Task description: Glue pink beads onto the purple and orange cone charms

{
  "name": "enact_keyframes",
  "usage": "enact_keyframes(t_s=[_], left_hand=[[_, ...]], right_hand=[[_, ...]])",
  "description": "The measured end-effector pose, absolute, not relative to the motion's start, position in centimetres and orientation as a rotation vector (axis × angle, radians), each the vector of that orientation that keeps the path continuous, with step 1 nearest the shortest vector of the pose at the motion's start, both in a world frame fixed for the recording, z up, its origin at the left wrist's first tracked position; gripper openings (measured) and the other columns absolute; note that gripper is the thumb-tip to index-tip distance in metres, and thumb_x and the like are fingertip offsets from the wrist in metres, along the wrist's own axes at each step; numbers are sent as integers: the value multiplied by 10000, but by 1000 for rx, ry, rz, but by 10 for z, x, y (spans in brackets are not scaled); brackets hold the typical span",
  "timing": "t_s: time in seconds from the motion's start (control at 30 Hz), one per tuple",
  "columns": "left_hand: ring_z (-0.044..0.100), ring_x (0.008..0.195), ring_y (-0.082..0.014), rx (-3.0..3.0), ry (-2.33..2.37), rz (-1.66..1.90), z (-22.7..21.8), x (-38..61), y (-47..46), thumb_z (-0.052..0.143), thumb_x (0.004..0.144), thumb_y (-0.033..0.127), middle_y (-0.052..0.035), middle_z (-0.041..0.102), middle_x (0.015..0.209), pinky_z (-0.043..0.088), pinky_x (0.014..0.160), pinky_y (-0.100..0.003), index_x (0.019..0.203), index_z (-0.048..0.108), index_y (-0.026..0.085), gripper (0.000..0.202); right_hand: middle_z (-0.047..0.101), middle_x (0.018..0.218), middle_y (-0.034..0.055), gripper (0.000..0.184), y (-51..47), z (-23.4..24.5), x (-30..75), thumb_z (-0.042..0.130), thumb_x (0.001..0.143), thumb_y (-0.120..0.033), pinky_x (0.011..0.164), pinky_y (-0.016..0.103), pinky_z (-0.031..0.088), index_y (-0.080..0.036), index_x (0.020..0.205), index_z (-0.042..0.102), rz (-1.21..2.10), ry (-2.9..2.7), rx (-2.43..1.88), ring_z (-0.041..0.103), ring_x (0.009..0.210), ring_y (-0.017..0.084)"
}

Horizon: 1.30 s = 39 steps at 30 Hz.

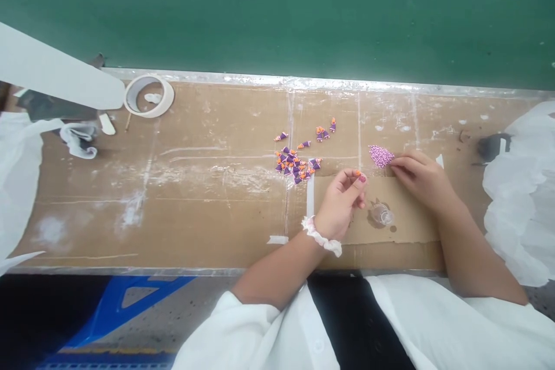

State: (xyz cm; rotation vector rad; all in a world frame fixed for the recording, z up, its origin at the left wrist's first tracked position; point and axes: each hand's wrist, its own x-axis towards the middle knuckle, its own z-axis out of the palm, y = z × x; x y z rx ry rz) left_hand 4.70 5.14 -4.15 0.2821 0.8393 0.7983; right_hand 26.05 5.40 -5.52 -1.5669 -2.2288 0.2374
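Over the cardboard-covered surface, L hand is nearly closed: thumb & forefinger pinch a tiny orange piece, other fingers curled in. Piece too small to make out its exact shape. White scrunchie sits round that wrist. R hand lies palm down, partly open, fingers loosely curved & gripping nothing. Its fingertips are at the edge of a heap of pink beads, touching or just beside it, can't tell which.

Below the beads & between both hands, a small clear plastic cup sits on a cardboard sheet, dark stain next to it. Left of L hand, a cluster of purple-and-orange cone charms lies in a loose pile, w/ a few strays just above it. White tape strip runs right below the cluster.

Further left: roll of masking tape & crumpled white cloth. White plastic sheeting is bunched at far R. Green panel rises behind the surface; white sleeves show at the bottom.
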Motion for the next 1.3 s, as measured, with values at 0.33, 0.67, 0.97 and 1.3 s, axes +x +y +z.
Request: enact_keyframes(t_s=[0.33,0.67,0.97,1.3], left_hand=[[417,544,-42,228,816,747,-40,46,52,709,730,298,57,433,608,344,497,-159,764,475,164,272],[466,625,-53,267,834,789,-40,48,50,666,772,282,37,474,703,384,535,-168,776,484,160,219],[485,588,-39,334,781,794,-41,48,49,761,696,304,41,536,726,409,560,-180,853,508,161,330],[492,540,-32,676,784,895,-49,48,48,713,753,331,38,559,704,441,556,-185,817,621,174,193]], right_hand=[[645,876,38,116,54,-51,269,513,904,-198,639,302,481,-215,867,621,299,-2223,-1694,615,784,191],[639,890,37,108,54,-48,281,509,910,-234,636,312,464,-222,902,616,273,-2177,-1788,607,768,197],[624,890,37,112,58,-54,278,485,913,-230,631,309,456,-220,840,570,283,-2208,-1797,596,820,205],[499,817,64,130,60,-62,276,410,877,-137,632,338,399,-218,775,414,217,-2274,-1809,507,792,231]])
